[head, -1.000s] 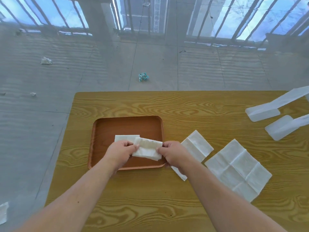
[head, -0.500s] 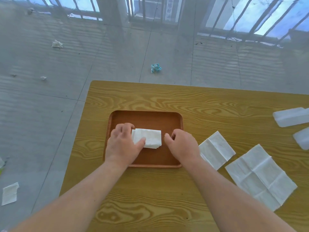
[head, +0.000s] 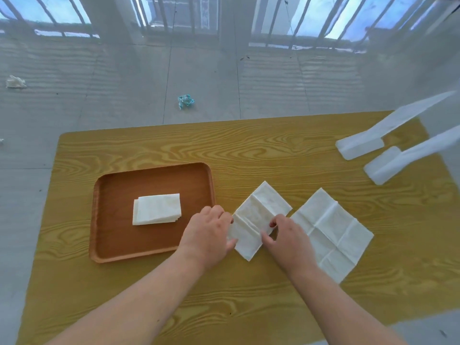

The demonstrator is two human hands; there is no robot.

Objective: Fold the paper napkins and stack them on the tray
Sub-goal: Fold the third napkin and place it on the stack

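A brown tray (head: 112, 247) lies on the left half of the wooden table, with a small stack of folded white napkins (head: 156, 209) in its middle. Just right of the tray lies a half-folded napkin (head: 254, 215), turned like a diamond. My left hand (head: 209, 232) rests on its left edge, over the tray's right rim. My right hand (head: 286, 235) pinches the napkin's right side with thumb and fingers. A fully unfolded napkin (head: 333, 232) lies flat to the right, partly under my right forearm.
Two translucent white plastic pieces (head: 361, 145) (head: 388, 168) stand at the table's far right. The yellow wood table (head: 249, 150) ends close behind the tray. Crumpled scraps (head: 185, 101) lie on the grey floor beyond.
Both hands left the folded napkin on the tray's stack and moved right onto the half-folded napkin beside the tray. The camera view shifted right as well.
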